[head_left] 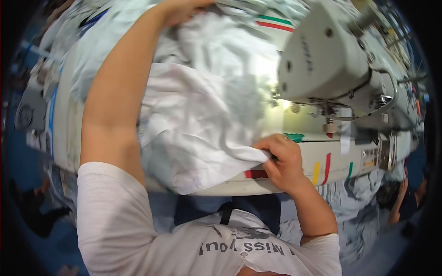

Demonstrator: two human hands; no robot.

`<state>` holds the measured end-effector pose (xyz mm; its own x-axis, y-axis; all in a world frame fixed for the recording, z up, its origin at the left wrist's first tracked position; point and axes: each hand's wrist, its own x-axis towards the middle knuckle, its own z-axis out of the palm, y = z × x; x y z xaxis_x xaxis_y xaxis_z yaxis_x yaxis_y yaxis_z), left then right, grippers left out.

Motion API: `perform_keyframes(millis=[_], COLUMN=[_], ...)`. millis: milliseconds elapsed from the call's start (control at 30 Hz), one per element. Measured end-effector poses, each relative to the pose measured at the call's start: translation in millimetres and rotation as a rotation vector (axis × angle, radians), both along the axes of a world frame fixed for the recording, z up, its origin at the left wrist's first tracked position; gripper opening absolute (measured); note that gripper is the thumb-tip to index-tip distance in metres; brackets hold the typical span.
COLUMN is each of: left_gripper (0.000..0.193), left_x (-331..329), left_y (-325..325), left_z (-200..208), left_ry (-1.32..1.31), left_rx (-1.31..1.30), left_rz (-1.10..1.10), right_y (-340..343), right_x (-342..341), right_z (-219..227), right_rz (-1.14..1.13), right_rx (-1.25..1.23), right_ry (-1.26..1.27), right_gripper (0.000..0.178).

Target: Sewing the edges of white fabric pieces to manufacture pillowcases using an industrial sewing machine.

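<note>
A crumpled white cloth spreads over the sewing table in front of me. My right hand pinches its near right corner between thumb and fingers, close to the table's front edge. Stretched out to the far side, my left hand is over more white fabric; its fingers are blurred and partly cut off by the upper edge. To the right of the cloth stands a white sewing machine, its lamp lighting the needle area. The cloth's right edge lies just left of the needle area.
Strips of red, yellow and green tape mark the table. A heap of pale fabric covers its far left. More patterned fabric hangs below the front edge at right. Other people's arms show at the sides.
</note>
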<state>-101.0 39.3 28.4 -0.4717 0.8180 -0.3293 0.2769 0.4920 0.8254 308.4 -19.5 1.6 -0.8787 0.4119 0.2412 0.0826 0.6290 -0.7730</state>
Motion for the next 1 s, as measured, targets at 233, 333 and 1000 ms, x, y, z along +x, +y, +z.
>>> perform_keyframes(millis=[233,333,1000], left_gripper=[0.036,0.034,0.032], left_x=[45,49,-161], left_y=[-302,-402,-157], left_z=[46,7,164], left_ry=[0.399,0.550,-0.479], left_rx=[0.326,0.177,1.046], left_rz=[0.061,0.448,-0.581], right_y=[-73,-99,-128], right_x=[-9,-24,29], right_z=[9,16,53], right_rz=[0.167,0.240,0.378], right_rx=[0.262,0.320,-0.317], right_ry=[0.054,-0.006,-0.237], right_gripper=[0.031,0.027,0.012])
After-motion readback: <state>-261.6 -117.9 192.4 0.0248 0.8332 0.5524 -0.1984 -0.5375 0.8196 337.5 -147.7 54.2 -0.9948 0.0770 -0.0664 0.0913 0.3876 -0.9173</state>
